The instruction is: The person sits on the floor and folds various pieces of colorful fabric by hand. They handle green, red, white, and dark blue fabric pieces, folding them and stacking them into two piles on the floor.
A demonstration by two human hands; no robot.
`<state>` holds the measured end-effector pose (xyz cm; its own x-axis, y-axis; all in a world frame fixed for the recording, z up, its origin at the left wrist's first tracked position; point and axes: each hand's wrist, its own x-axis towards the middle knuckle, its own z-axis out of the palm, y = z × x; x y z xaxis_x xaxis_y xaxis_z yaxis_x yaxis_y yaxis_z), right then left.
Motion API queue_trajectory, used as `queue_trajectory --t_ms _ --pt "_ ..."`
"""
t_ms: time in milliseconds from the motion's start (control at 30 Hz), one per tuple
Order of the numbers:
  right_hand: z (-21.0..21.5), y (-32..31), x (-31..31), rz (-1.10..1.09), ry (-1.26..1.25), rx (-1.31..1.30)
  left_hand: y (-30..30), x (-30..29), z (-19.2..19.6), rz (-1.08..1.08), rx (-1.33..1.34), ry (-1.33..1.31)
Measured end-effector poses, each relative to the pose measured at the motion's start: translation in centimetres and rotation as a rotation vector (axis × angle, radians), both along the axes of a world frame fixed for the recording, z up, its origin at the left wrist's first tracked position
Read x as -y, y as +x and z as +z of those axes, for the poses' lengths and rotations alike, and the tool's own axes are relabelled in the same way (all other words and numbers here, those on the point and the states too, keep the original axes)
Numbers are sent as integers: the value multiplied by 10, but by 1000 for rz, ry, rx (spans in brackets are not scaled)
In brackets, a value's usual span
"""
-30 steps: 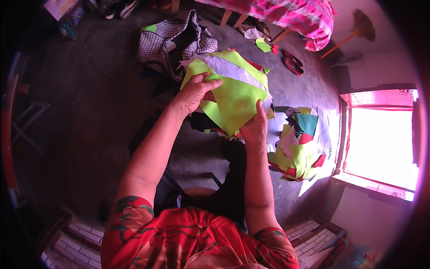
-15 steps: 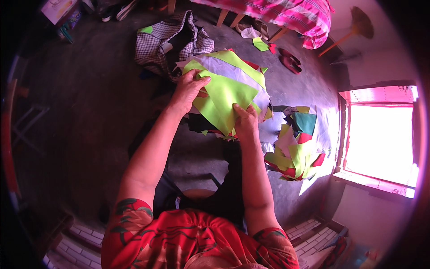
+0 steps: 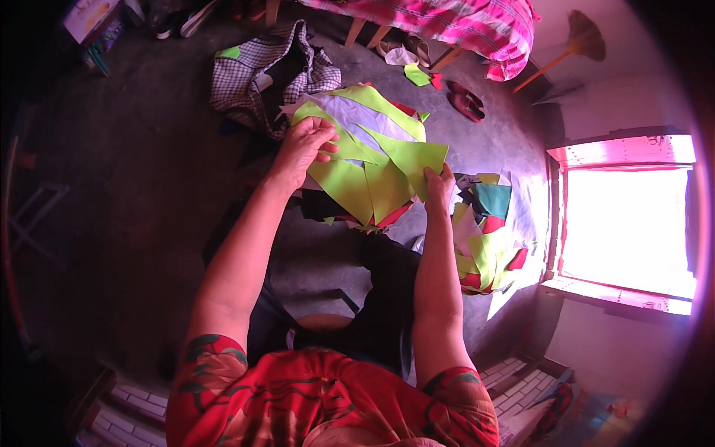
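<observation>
A lime-green fabric piece [image 3: 417, 164] hangs from my right hand [image 3: 439, 182], whose thumb and fingers pinch its right edge. Its pointed far corner reaches left across the pile. My left hand [image 3: 307, 145] hovers over the left side of the pile with fingers loosely bent and apart, and no cloth shows gripped in it. Under both hands lies a heap of fabric scraps, with lime-green pieces [image 3: 339, 182], a pale lavender-white piece [image 3: 350, 112] and red bits at the edges. The right fingertips are partly hidden by the cloth.
A second scrap pile [image 3: 488, 253] lies right, near the bright window [image 3: 625, 220]. Beyond the heap is a checked cloth [image 3: 246, 82]. Dark red shoes [image 3: 466, 101], small green scrap [image 3: 417, 74], a broom [image 3: 585, 41] and a pink plaid-covered bed [image 3: 462, 26] are farther back.
My right hand has moved right and slightly up, drawing the lime-green piece along. My left hand has let go of that piece and its fingers have loosened. The whole view has shifted slightly.
</observation>
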<state>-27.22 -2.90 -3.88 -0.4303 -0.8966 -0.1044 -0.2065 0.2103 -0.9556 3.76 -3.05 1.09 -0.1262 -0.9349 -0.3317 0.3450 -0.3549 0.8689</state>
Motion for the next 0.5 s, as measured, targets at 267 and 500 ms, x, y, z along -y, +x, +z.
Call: queue_trajectory --t_ms 267,500 --pt "-23 -27 11 -124 10 -37 1 -2 0 -24 27 -11" --pt "-24 -13 8 -175 62 -769 0 -2 1 -53 57 -13"
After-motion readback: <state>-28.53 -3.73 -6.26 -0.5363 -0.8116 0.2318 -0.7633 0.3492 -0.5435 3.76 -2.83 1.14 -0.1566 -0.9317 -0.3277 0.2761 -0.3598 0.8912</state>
